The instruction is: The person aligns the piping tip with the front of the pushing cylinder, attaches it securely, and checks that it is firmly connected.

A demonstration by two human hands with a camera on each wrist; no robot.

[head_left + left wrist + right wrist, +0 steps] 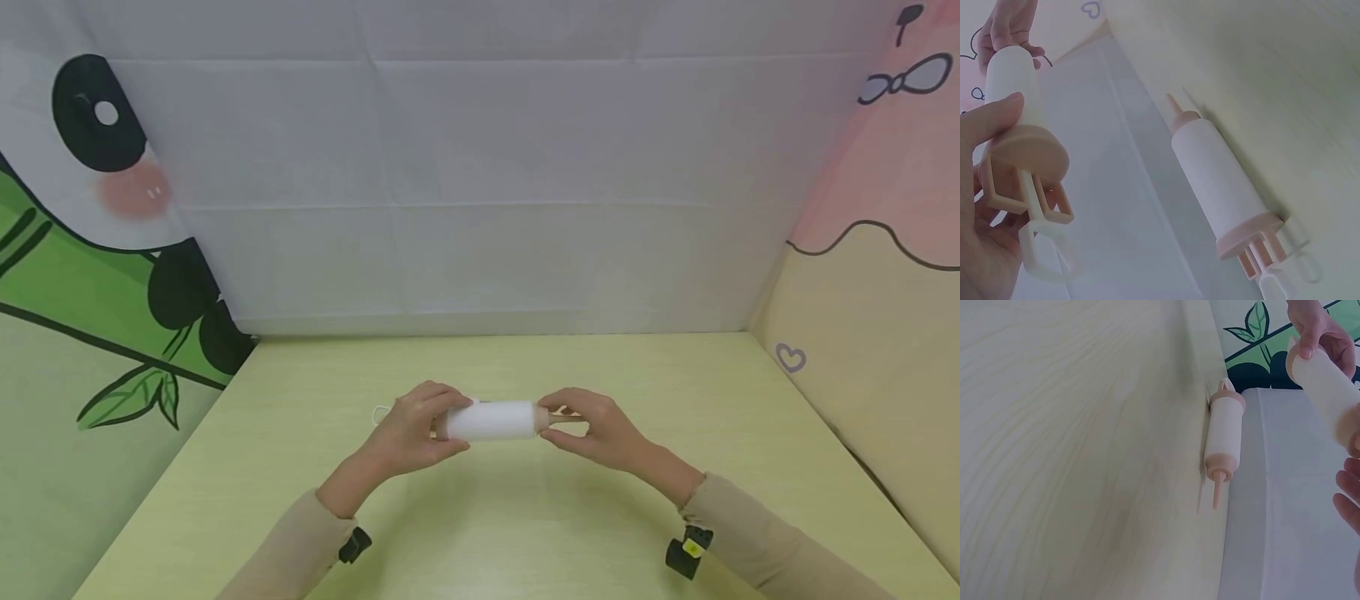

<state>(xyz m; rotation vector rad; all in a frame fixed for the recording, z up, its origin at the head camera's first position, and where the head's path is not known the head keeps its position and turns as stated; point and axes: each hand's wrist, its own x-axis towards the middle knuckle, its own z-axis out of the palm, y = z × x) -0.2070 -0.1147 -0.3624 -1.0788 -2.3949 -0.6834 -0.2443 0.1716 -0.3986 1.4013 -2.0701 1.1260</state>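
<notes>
Both hands hold a white syringe (491,421) with pink ends, level above the table. My left hand (423,425) grips its flange end, thumb along the barrel. In the left wrist view the pink flange (1029,153), finger grips and white ring-handled plunger (1050,253) show. At the opposite end, the right hand (603,429) pinches the pink tip collar (541,419) between thumb and fingers. A second, matching syringe (1219,178) lies on the table beyond, its thin nozzle (1217,494) pointing right. From the head, the held syringe mostly hides it.
The pale yellow tabletop (510,533) runs back to a white cloth wall (487,183). Printed panels stand at the left (112,333) and right (877,333) sides. The second syringe lies near the back cloth in the wrist views.
</notes>
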